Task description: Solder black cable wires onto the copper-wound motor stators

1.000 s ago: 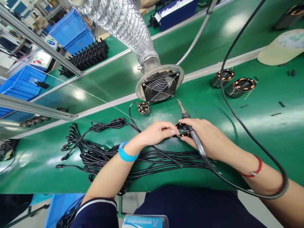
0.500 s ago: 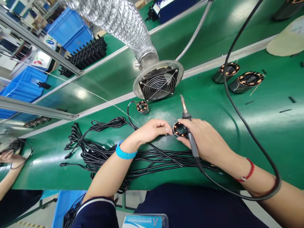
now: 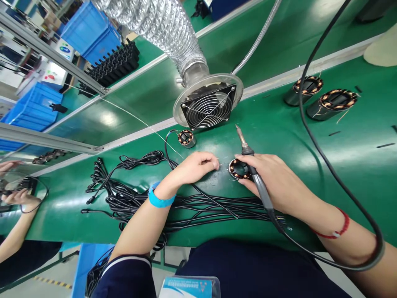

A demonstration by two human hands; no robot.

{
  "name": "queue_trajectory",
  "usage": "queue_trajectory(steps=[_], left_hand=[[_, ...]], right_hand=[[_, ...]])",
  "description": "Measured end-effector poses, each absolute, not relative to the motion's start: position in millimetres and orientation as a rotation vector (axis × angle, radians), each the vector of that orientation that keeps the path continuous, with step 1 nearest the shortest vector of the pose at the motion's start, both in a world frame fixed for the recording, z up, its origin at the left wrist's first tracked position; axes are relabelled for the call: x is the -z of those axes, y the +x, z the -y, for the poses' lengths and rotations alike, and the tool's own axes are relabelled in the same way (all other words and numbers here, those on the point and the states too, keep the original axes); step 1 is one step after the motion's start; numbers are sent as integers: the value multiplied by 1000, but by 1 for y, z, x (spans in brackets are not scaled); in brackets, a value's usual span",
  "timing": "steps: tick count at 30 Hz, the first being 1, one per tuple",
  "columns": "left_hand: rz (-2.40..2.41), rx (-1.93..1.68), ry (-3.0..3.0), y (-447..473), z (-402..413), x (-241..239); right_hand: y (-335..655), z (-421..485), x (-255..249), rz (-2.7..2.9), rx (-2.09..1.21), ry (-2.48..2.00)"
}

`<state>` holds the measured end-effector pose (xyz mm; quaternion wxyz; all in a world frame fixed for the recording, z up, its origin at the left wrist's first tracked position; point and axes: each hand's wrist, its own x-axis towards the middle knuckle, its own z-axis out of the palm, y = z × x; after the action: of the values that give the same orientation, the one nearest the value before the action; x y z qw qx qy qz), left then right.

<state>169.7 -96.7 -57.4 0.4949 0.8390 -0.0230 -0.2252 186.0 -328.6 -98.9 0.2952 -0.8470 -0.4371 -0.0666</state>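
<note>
My right hand (image 3: 273, 182) grips a soldering iron (image 3: 252, 169), its tip pointing up and away towards the fan, and its fingers also steady a small copper-wound stator (image 3: 237, 169) on the green table. My left hand (image 3: 197, 165) is pinched shut on a thin wire lead coming off the left side of that stator. A bundle of black cables (image 3: 173, 205) lies under both forearms. The iron's black cord (image 3: 341, 186) loops round my right arm.
A fume-extraction fan (image 3: 208, 108) on a silver duct stands just behind the work. One small stator (image 3: 186, 138) sits to its left and two larger ones (image 3: 331, 103) at right. Another person's hands (image 3: 17, 196) work at far left. Blue bins (image 3: 89, 35) stand behind.
My left hand has drawn a little to the left, away from the stator, pulling the thin wire out. The right hand and the iron stay put apart from the camera's shift.
</note>
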Motion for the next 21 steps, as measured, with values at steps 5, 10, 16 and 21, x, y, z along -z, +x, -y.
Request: queue_trajectory(steps=[5,10,16,21], left_hand=[[89,610,1726,169,104,61],[90,543,1779,165,112,59],[639,1023,2314,141,119,40],[632,910,2313,139,122,39]], right_hand=[[184,327,100,1198,176,-2260],[189,330,100,1170,119,-2225],[204,349,95,1054,50,-2125],[201,351,87,877,79,-2042]])
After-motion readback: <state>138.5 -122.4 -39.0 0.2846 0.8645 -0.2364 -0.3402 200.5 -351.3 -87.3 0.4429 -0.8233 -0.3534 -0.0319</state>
